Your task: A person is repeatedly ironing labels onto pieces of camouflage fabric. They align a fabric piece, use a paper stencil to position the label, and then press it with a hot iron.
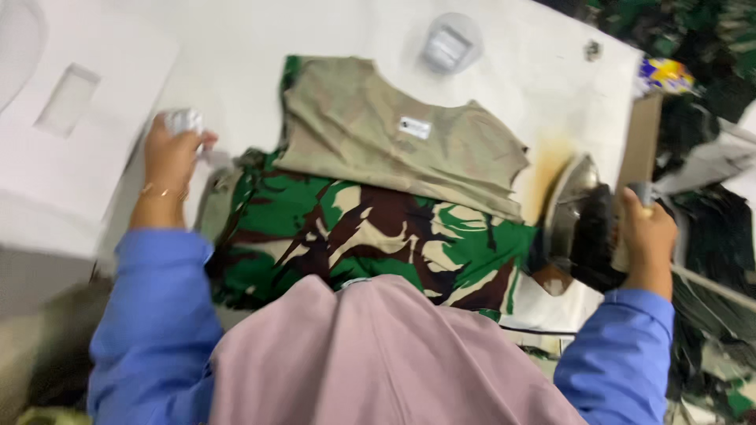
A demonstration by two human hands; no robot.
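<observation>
A camouflage garment (370, 236) in green, brown and tan lies flat on the white ironing table (252, 55), its khaki lining (370, 134) folded open at the top. My left hand (169, 157) is at the garment's left edge, closed around a small crumpled white thing (183, 120). My right hand (647, 232) grips the handle of a dark clothes iron (583, 220) standing on its heel at the garment's right edge, its metal soleplate facing the cloth. Blue sleeves cover both arms. A pink cloth (378, 354) hangs from my head in the foreground.
A round clear plastic object (449, 41) sits at the table's far edge. A brown scorch stain (547, 161) marks the cover beside the iron. More camouflage cloth (709, 39) is piled off the right side. A white moulded surface (71, 118) lies left.
</observation>
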